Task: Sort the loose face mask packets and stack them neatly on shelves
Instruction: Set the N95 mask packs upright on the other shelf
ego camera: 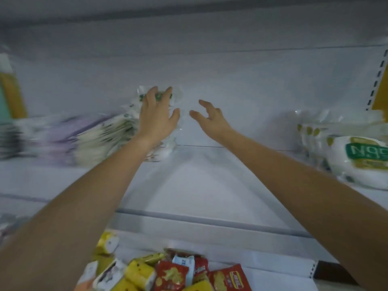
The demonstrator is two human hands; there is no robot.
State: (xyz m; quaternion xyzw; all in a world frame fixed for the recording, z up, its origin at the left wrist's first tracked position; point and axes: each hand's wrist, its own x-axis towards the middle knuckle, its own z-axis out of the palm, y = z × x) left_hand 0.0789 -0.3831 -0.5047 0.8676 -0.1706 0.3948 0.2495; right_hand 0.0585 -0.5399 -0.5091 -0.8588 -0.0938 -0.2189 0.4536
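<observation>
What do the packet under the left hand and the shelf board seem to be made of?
The packet under the left hand: thin clear plastic film, glossy; it shows crinkles and bright glints. The shelf board: probably painted metal, smooth pale finish with a soft sheen; blur leaves this open.

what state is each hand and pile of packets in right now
left hand, open, fingers spread flat on the clear packet
right hand, open, holding and touching nothing
mask packet row, leaning together on the shelf, blurred
n95 bag, lying on the shelf's right
snack packets, loose heap below
</observation>
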